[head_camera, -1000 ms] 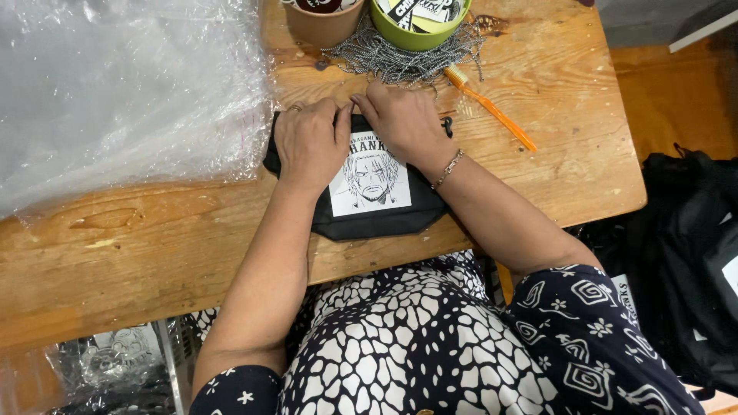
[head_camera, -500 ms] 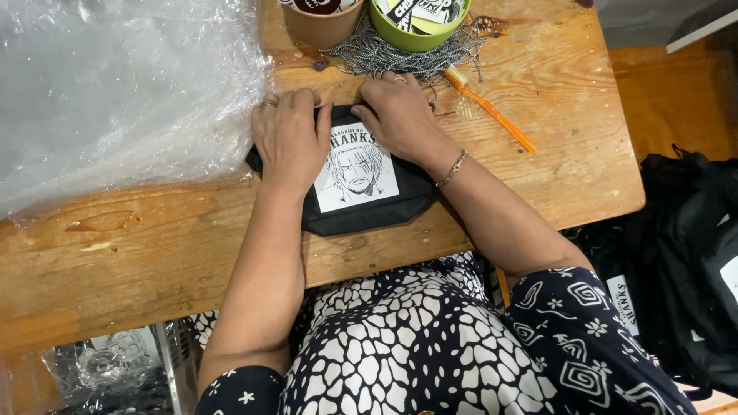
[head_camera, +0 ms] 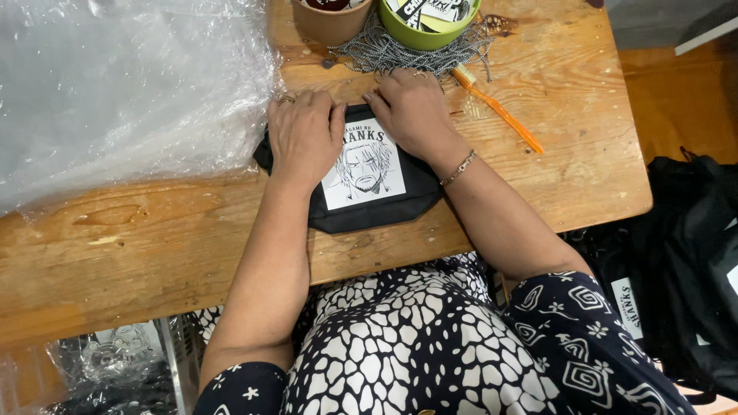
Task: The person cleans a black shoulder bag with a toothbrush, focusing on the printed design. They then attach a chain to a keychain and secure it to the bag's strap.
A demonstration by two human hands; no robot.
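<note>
Head view: pouch (head_camera: 369,201) has slid toward 7 o'clock on the counter (head_camera: 154,246); left hand (head_camera: 304,138) and right hand (head_camera: 411,115) still press it flat, palms open.

A dark navy garment with short sleeves (head_camera: 238,388), printed in white pebble shapes, spirals and small flowers, is worn. A thin silver chain bracelet (head_camera: 459,167) is seen on the right wrist, and rings are worn on both hands' fingers (head_camera: 286,100).

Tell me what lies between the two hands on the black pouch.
In the head view, the pouch's white printed patch shows in the gap between the left hand and the right hand; nothing else.
</note>
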